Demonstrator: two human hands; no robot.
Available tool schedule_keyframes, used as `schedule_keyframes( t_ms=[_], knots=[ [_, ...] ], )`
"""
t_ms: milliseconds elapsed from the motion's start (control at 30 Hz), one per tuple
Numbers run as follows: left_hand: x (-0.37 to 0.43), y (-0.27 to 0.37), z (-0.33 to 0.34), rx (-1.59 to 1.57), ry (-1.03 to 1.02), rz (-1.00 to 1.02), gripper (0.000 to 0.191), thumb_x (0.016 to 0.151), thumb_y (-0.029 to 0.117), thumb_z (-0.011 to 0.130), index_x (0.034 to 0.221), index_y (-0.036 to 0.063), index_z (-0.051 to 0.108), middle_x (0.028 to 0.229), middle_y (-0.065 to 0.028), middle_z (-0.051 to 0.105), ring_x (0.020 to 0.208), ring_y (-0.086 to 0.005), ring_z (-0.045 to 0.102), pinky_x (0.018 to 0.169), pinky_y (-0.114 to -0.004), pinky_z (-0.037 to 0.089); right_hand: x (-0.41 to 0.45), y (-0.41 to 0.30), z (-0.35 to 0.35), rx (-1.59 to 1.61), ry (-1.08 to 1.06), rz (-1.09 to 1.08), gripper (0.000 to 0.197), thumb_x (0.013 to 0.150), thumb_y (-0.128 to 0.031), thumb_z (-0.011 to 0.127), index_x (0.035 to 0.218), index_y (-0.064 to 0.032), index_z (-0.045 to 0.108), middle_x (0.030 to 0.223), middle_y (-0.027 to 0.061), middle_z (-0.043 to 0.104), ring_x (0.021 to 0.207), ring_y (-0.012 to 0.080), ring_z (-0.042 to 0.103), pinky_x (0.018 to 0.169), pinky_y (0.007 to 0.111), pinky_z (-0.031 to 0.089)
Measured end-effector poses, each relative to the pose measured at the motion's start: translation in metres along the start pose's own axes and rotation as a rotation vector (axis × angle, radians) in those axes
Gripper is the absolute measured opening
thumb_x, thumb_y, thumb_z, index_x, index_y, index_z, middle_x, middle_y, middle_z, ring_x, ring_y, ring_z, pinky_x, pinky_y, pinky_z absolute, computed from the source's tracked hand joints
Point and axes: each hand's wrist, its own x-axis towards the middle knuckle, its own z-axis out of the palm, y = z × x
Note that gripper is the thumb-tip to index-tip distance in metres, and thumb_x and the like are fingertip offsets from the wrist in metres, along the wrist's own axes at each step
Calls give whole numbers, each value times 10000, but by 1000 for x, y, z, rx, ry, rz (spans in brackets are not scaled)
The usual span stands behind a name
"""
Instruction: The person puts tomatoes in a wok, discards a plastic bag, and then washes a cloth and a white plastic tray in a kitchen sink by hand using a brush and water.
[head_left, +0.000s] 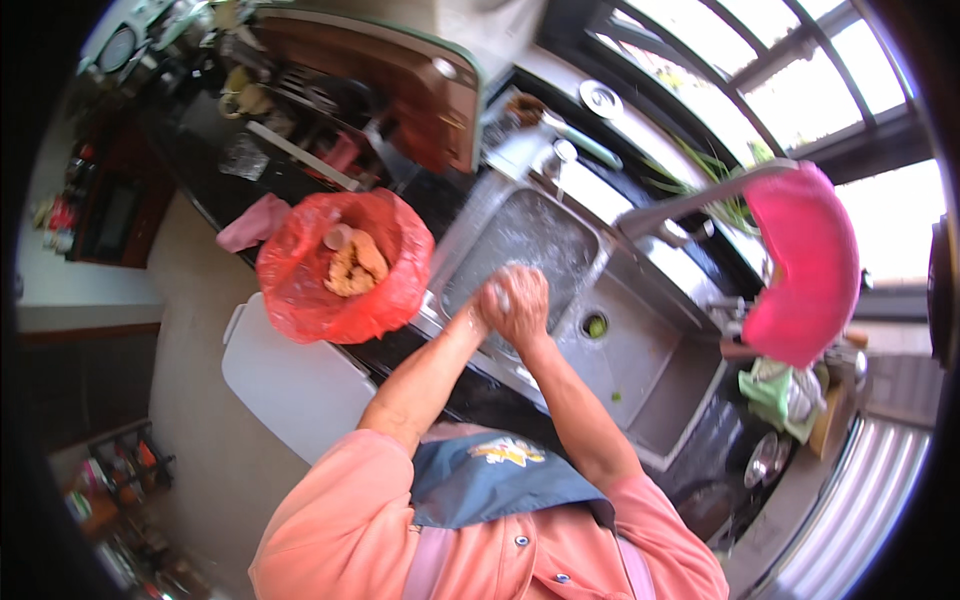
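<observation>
My left hand (491, 298) and my right hand (525, 300) are pressed together, fingers wrapped over each other, above the near edge of a steel sink basin (442, 289) holding bubbly water. Both look wet. A small pale patch shows between them; whether it is foam or an object I cannot tell. To the right lies a second steel basin (645, 360) with green scraps at its drain (595, 325). A red plastic bag (292, 300) stands open on the left, with an orange-brown lump (356, 266) in it.
A pink cloth (817, 262) hangs over the faucet (690, 202) at the right. A pink cloth (251, 223) lies beside the bag. A dish rack (300, 154) and large upright tray (360, 30) stand behind. A white lid or panel (285, 375) is below the bag. Green-and-white cloths (780, 397) lie right.
</observation>
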Motion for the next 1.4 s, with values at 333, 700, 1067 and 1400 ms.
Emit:
schedule_keyframes(
  t_ms=[333, 700, 1067, 1400],
  knots=[
    [-38, 38, 28, 783, 608, -132, 712, 927, 550, 554, 1315, -48, 529, 1080, -288, 657, 1016, -417, 662, 783, -467, 558, 39, 64, -36, 79, -295, 349, 540, 976, -538, 469, 1076, -65, 711, 941, 244, 695, 912, 427, 669, 788, 485, 534],
    [-70, 56, 61, 1661, 720, -170, 487, 904, 231, 574, 1374, 114, 537, 1406, -203, 492, 1309, -387, 453, 1062, -554, 363, 18, 62, -38, -643, -902, -119, 662, 950, -390, 570, 1544, -257, 307, 1516, 156, 366, 1369, 394, 379, 1072, 554, 348],
    [-7, 9, 24, 1835, 343, -366, 632, 828, 331, 669, 1407, 117, 533, 1455, -183, 478, 1415, -400, 340, 1168, -555, 235, -33, 127, 48, -579, -650, -107, 497, 926, -252, 525, 1420, -203, 494, 1449, 191, 468, 1285, 391, 501, 1050, 584, 390],
    [-52, 55, 27, 1368, 613, -75, 475, 779, 331, 737, 1143, 55, 610, 1296, -207, 592, 1166, -397, 588, 984, -565, 441, 48, 64, -107, 209, -524, 22, 159, 839, -184, 692, 980, -113, 709, 915, 109, 643, 878, 324, 658, 764, 411, 539]
  ],
)
